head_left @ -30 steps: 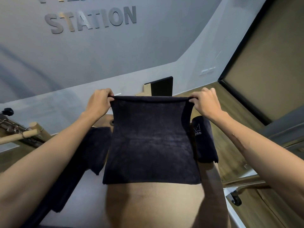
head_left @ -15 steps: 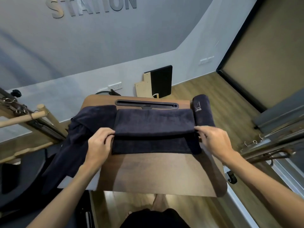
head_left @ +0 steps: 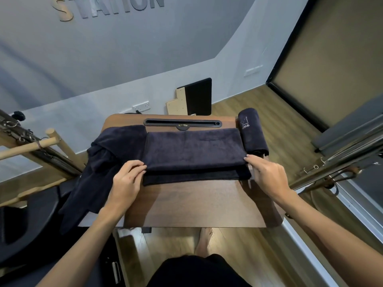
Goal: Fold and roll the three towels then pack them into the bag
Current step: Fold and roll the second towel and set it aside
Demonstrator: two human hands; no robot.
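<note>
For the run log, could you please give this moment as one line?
folding | left hand, right hand pinch folded towel | rolled towel done | third towel unfolded

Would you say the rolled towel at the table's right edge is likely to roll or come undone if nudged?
The rolled towel is a soft cylinder lying at the table's right edge, so a sideways nudge could probably send it off. Nothing visibly ties it, so it may loosen when lifted.

Grey wall [head_left: 128,59], wooden floor [head_left: 275,121], walnut table [head_left: 196,204].

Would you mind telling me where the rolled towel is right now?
In the head view the rolled towel lies at the table's far right corner, just right of the folded towel.
</note>
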